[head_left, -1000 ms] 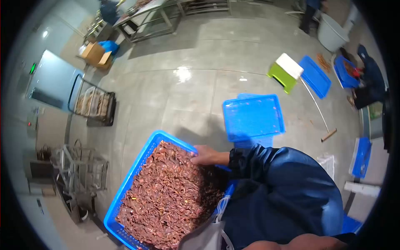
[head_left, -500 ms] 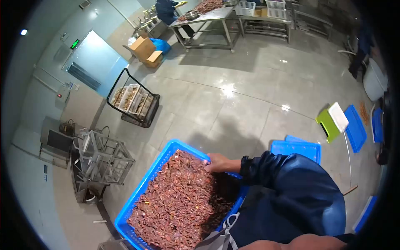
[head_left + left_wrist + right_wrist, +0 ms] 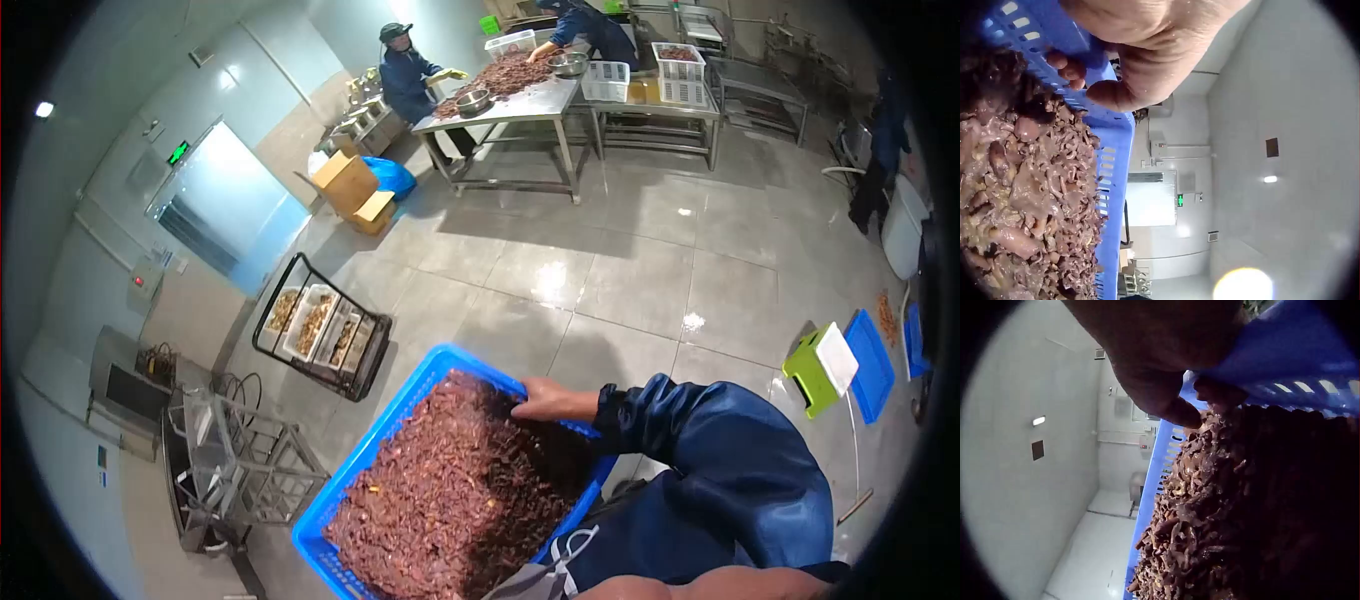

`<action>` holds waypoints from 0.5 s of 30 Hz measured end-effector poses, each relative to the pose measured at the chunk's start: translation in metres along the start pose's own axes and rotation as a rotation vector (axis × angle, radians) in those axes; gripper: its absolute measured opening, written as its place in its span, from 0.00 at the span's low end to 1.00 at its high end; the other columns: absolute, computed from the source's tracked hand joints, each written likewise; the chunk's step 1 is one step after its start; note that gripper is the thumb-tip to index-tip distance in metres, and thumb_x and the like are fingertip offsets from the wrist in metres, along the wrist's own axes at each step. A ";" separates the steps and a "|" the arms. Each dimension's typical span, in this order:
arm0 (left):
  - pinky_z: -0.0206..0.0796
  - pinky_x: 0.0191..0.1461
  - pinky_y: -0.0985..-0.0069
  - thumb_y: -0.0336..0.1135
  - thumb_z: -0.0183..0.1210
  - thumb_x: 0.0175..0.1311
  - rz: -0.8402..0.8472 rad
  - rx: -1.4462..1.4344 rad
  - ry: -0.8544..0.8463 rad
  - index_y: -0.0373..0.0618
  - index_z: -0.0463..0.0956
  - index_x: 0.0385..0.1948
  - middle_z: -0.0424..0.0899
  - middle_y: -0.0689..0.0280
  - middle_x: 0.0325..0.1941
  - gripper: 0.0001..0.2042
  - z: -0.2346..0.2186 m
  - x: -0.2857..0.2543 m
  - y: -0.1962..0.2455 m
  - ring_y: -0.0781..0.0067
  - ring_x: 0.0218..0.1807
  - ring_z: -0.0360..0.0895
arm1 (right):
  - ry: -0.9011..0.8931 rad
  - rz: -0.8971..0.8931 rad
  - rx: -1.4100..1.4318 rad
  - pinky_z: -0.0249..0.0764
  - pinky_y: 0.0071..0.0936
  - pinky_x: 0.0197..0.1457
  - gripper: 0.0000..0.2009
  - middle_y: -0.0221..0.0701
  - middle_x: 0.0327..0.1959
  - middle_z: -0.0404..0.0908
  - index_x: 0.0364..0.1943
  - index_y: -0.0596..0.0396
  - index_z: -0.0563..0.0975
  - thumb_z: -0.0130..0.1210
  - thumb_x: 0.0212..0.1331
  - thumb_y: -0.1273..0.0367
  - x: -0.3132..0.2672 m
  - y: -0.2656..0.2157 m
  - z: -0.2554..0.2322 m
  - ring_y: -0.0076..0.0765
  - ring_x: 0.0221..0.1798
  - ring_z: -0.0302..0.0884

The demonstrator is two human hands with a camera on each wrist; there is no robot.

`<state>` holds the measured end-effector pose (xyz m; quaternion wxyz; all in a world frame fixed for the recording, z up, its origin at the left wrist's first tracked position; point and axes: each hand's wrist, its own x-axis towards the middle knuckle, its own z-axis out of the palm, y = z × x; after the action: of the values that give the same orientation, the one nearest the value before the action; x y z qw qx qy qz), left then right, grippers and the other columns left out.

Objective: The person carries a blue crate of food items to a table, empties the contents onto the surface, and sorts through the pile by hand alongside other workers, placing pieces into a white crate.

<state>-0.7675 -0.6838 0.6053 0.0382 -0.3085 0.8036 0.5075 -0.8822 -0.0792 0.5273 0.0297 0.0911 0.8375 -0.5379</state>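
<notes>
Item: blue slotted crate, heaped to the rim with wet reddish-brown meat pieces, carried above the tiled floor against the front of a person in a dark blue jacket.

Right hand: curled over the crate's far rim, thumb on top and fingertips tucked inside against the load; the right wrist view confirms fingers wrapped round the blue edge.

Left hand: clamped on the opposite rim, thumb outside and fingertips through to the inner wall, as the left wrist view shows. It is out of sight in the head view.

Surroundings, placed from the crate: a black wire trolley of filled trays just beyond its far-left corner; a bare metal rack to its left; cardboard boxes farther off that way; a steel counter well ahead, spread with similar pieces, with two workers at it; a green and white stool and flat blue lids on the floor to the right.

Risk, as judged: the load is wet and piled level with the rim, so a tilt would likely spill pieces over the edge. Slick fingers on thin plastic could slip. The floor shines as if damp, so footing looks doubtful, and the trolley stands close.
</notes>
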 end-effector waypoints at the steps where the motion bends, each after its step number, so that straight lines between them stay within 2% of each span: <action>1: 0.70 0.44 0.65 0.42 0.55 0.70 0.014 -0.003 -0.030 0.35 0.79 0.42 0.81 0.60 0.34 0.16 0.024 0.013 0.024 0.69 0.36 0.75 | 0.059 -0.029 -0.020 0.77 0.43 0.43 0.21 0.44 0.32 0.84 0.41 0.61 0.80 0.65 0.49 0.58 0.014 0.005 -0.014 0.46 0.38 0.84; 4: 0.70 0.45 0.65 0.41 0.54 0.70 0.050 -0.019 -0.123 0.35 0.78 0.44 0.81 0.59 0.36 0.16 0.087 0.044 0.084 0.68 0.37 0.75 | 0.099 0.019 0.023 0.76 0.44 0.42 0.22 0.45 0.30 0.84 0.39 0.64 0.79 0.64 0.49 0.57 0.037 0.006 -0.077 0.45 0.36 0.84; 7: 0.69 0.47 0.65 0.41 0.54 0.71 0.076 -0.048 -0.213 0.35 0.77 0.46 0.80 0.58 0.38 0.16 0.157 0.062 0.141 0.67 0.39 0.75 | 0.140 -0.016 0.075 0.76 0.43 0.43 0.23 0.45 0.32 0.84 0.40 0.65 0.79 0.64 0.50 0.57 0.051 0.019 -0.133 0.46 0.36 0.83; 9: 0.69 0.48 0.65 0.40 0.53 0.71 0.084 -0.063 -0.259 0.35 0.76 0.47 0.80 0.58 0.39 0.16 0.225 0.067 0.200 0.66 0.40 0.75 | 0.199 -0.043 0.066 0.76 0.43 0.44 0.23 0.46 0.32 0.85 0.41 0.65 0.80 0.63 0.50 0.57 0.098 0.032 -0.213 0.46 0.37 0.83; 13: 0.69 0.50 0.64 0.39 0.52 0.71 0.095 -0.075 -0.309 0.35 0.74 0.50 0.80 0.57 0.42 0.16 0.329 0.060 0.284 0.65 0.43 0.75 | 0.195 0.134 0.011 0.77 0.45 0.48 0.27 0.50 0.36 0.85 0.46 0.66 0.79 0.64 0.48 0.56 0.137 0.047 -0.302 0.52 0.43 0.85; 15: 0.69 0.51 0.64 0.39 0.52 0.72 0.095 -0.070 -0.326 0.35 0.74 0.51 0.80 0.56 0.43 0.16 0.375 0.056 0.321 0.64 0.44 0.75 | 0.222 0.068 -0.005 0.78 0.46 0.49 0.28 0.52 0.37 0.85 0.48 0.67 0.79 0.64 0.47 0.56 0.179 0.070 -0.341 0.58 0.44 0.84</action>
<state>-1.0790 -0.3003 0.6584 0.1334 -0.1849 0.7824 0.5796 -1.0283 0.2801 0.5810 -0.0446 0.1785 0.8333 -0.5213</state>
